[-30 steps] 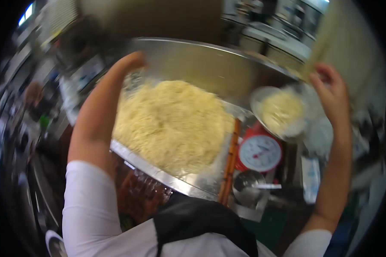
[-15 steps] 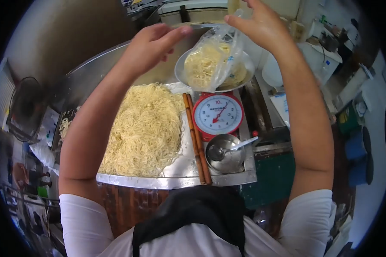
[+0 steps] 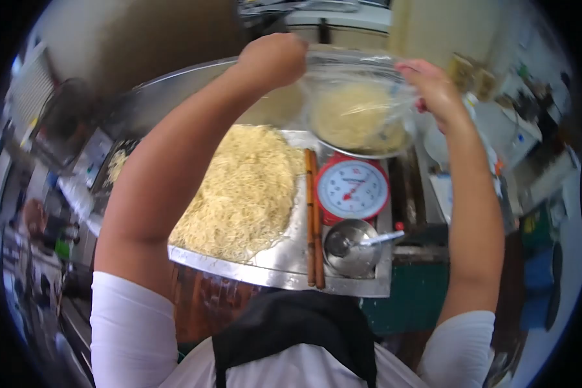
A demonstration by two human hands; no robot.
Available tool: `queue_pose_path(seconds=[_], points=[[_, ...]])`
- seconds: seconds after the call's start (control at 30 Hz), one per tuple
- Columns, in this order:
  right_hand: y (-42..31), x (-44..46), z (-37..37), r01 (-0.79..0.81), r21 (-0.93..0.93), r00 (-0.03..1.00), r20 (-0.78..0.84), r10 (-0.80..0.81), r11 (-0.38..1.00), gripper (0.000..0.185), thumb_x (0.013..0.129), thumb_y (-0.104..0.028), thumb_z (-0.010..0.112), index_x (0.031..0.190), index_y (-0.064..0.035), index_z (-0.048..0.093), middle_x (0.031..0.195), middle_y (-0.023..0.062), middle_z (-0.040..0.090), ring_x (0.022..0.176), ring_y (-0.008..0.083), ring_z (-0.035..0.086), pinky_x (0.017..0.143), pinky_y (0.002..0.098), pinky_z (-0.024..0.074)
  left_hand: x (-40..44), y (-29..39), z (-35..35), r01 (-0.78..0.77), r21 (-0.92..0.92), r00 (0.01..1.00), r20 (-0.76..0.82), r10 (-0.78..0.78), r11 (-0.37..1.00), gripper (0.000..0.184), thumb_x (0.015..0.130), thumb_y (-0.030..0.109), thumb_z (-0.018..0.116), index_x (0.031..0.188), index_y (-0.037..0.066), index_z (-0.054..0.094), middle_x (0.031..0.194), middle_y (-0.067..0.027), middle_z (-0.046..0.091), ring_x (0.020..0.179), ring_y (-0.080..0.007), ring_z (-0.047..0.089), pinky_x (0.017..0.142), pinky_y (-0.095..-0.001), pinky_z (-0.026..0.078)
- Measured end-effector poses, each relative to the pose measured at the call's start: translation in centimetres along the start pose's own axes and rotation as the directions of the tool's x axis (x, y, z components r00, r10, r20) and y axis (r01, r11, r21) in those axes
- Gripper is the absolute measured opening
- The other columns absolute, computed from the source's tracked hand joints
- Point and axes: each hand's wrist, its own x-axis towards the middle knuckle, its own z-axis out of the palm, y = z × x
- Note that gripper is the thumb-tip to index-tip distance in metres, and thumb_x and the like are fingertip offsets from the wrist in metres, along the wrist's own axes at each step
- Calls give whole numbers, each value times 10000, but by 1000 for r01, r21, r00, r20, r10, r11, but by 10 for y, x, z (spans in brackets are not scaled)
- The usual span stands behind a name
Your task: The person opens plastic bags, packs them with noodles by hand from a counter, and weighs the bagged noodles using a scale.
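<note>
Both hands stretch a clear plastic bag (image 3: 352, 68) over the scale's pan. My left hand (image 3: 275, 59) is closed at the bag's left edge, and my right hand (image 3: 433, 90) pinches its right edge. Pale noodles (image 3: 359, 116) show through the plastic, on the round metal pan (image 3: 362, 154). Beneath the pan is the red dial scale (image 3: 352, 189). A large heap of noodles (image 3: 249, 194) lies on the metal tray, to the left of two brown sticks (image 3: 314, 226).
A metal bowl (image 3: 352, 252) with a white-handled ladle sits below the scale, near the front edge of the metal tray (image 3: 271, 275). Loose noodles (image 3: 118, 165) lie at the left. Blue containers (image 3: 538, 278) stand at the far right.
My hands have closed on the bag's edges and spread it wide; half a second ago they were open above it. The view has shifted, so the tray and scale appear lower and farther right.
</note>
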Motion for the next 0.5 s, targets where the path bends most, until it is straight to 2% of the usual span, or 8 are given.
queue_pose_path(seconds=[0.07,0.17,0.27,0.37,0.43,0.5], points=[[-19,7,8,103,168,995,-8,-103,980,187,917,-231,542,1052,-138,633,679,-74,507,464,11,349,408,183,288,-8,-13,-15,28,25,998,-65,-27,999,204,818,142,498,911,61,660,883,-166,668,847,-348,643,755,-463,518],[-59,23,14,203,275,979,-55,-195,940,198,938,-221,519,1089,-135,615,648,-101,436,453,-7,349,400,167,271,-23,-16,-50,57,-22,977,-206,-61,998,201,811,161,515,894,67,672,882,-164,667,835,-352,645,740,-455,520],[-107,15,26,276,366,961,-89,-262,889,231,934,-203,532,1131,-105,600,642,-102,417,436,-19,336,392,160,263,-38,-42,-84,61,-113,888,-448,-106,992,176,790,142,528,845,54,669,862,-171,661,795,-358,638,701,-439,515],[-139,-2,43,358,412,918,7,-396,838,272,923,-223,555,1153,-82,596,648,-99,415,443,-20,350,396,155,275,-71,-63,-129,15,-345,819,-533,-209,939,330,874,296,561,785,-9,651,852,-249,650,766,-342,649,714,-403,500],[-134,-4,61,303,375,926,100,-363,876,286,930,-218,543,1172,-68,577,847,-77,529,514,-19,409,425,135,299,-94,-84,-123,-122,-389,727,-661,-185,913,237,850,216,526,788,18,641,744,-181,642,662,-326,616,624,-414,485],[-114,-7,81,231,277,932,212,-294,933,291,928,-234,548,1162,-64,579,931,-64,587,574,1,462,481,145,352,-134,-88,-114,-82,-527,801,-540,-259,846,124,761,108,532,762,46,638,791,-175,644,743,-366,621,655,-436,497]])
